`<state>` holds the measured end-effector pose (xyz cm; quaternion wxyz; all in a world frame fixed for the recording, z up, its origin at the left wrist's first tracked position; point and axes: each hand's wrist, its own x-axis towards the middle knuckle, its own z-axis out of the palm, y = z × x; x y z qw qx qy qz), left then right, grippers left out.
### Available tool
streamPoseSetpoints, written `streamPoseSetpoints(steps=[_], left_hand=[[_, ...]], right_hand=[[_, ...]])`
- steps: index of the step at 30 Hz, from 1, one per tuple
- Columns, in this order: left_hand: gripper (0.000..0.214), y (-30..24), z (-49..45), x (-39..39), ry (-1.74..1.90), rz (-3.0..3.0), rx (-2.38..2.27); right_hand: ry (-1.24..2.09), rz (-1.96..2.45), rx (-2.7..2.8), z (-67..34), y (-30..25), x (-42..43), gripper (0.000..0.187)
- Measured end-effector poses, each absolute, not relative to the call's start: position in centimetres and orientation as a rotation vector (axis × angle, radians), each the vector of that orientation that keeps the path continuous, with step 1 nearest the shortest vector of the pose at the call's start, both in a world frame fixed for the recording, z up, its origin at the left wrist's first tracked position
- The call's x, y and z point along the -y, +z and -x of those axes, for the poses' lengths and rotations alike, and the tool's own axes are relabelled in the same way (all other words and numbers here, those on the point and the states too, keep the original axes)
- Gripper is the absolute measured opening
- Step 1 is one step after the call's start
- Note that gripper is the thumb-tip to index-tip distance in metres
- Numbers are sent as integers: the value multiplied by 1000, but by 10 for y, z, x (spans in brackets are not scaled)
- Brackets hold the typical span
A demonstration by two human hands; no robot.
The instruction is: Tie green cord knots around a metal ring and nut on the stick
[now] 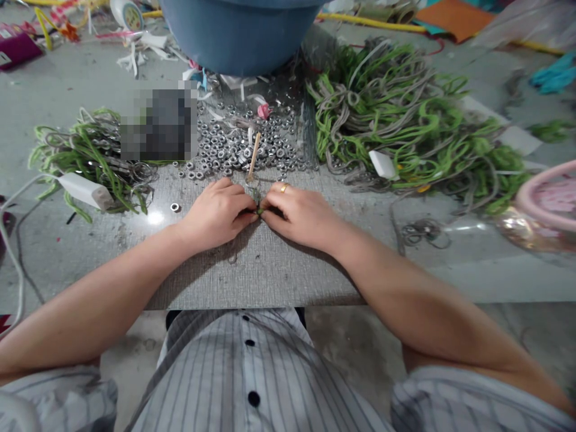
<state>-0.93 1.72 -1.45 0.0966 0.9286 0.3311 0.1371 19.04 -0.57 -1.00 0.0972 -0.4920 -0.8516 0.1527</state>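
Observation:
My left hand [219, 211] and my right hand [302, 215], a ring on one finger, meet above the near part of the table. Thumb and fingers are pinched together on each, tip to tip around a small bit of green cord [260, 210]; most of it is hidden by the fingers. Just beyond the fingertips a thin wooden stick [254, 155] points away from me, its near end by a small clear piece I cannot make out. Many metal nuts [220, 150] lie spread behind the hands. One loose nut [175, 207] sits left of my left hand.
A large blue tub [243, 36] stands behind the nuts. Green and grey cords are heaped at right [387, 114], with a smaller bundle [85, 156] at left, near a white block [85, 191] with a cable. A pink-rimmed container [546, 189] is far right. The table's edge [265, 307] runs before me.

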Motion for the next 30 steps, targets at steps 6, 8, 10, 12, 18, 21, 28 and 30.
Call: streamPoseSetpoints(steps=[6,8,10,12,18,21,28,30], left_hand=[[19,-14,9,-17,400,-2737,-978],[19,-14,9,-17,402,-2741,-978],[18,-15,9,-17,403,-2751,-976],[17,-15,9,-17,397,-2752,-977],[17,-13,9,-17,377,-2732,-982],[17,-13,9,-17,382,-2726,-977],[16,-14,10,-17,394,-2740,-967],[17,-14,10,-17,394,-2736,-969]], right_hand=[[560,1447,2453,-192,-11,3,12],[590,1429,2419,-195,-12,2,9],[613,1415,2384,-197,-14,1,9],[642,1400,2370,-199,-14,0,14],[725,1404,2396,-202,-12,-1,31],[729,1401,2410,-202,-10,-1,35],[756,1435,2474,-202,-4,-1,44],[764,1425,2475,-202,-2,0,43]])
